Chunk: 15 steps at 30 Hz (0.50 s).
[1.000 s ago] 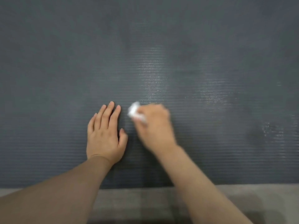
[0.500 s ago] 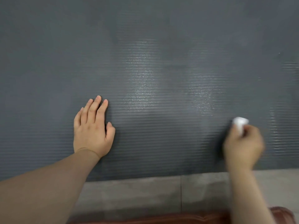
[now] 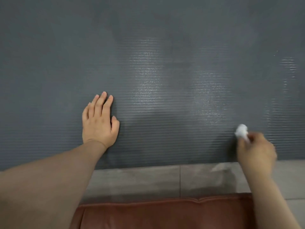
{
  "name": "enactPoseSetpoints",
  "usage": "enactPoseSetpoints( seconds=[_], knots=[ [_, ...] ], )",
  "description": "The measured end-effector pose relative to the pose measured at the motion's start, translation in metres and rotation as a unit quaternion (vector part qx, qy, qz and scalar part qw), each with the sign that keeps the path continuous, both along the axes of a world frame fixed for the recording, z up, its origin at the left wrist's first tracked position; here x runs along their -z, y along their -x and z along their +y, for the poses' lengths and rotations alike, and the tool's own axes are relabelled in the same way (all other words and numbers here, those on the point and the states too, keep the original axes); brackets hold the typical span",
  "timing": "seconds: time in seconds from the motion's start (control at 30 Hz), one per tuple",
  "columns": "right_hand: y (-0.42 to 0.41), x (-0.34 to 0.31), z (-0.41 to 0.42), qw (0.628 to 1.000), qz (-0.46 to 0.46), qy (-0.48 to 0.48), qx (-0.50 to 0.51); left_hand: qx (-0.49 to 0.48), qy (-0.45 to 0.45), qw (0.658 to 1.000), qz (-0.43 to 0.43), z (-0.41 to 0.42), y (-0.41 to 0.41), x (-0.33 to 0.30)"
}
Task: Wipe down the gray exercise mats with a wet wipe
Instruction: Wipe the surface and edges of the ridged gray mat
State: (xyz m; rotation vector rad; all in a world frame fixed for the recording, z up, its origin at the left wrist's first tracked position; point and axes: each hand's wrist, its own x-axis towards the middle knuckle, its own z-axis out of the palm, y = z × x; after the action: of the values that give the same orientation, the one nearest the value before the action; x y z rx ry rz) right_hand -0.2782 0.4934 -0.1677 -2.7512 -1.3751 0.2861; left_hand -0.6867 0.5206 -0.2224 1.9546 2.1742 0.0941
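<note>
Your right hand (image 3: 255,151) is blurred, clutching a balled wipe (image 3: 241,131) on the mat (image 3: 165,63); your left hand (image 3: 99,123) lies flat, fingers straight.

Both my forearms are bare right up to the frame edge, with no sleeve showing on either. My left hand (image 3: 99,123) shows sharply, with short, unpainted nails. My right hand (image 3: 256,150) is blurred, so I can't make out its nails or fingers in detail.

Dim even light, glare streaks on mat (image 3: 148,76), right hand (image 3: 255,151) motion-blurred
</note>
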Motion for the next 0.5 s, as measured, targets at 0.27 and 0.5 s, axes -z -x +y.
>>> enactPoseSetpoints(
  seconds=[0.27,0.5],
  knots=[
    [0.217,0.014,-0.007,0.968,0.173,-0.057,-0.173,0.003,0.001,1.000,-0.001,-0.001,0.002,0.003],
    [0.189,0.012,-0.014,0.935,0.159,-0.016,-0.317,0.005,-0.002,1.000,-0.005,-0.001,0.002,0.003]
  ],
)
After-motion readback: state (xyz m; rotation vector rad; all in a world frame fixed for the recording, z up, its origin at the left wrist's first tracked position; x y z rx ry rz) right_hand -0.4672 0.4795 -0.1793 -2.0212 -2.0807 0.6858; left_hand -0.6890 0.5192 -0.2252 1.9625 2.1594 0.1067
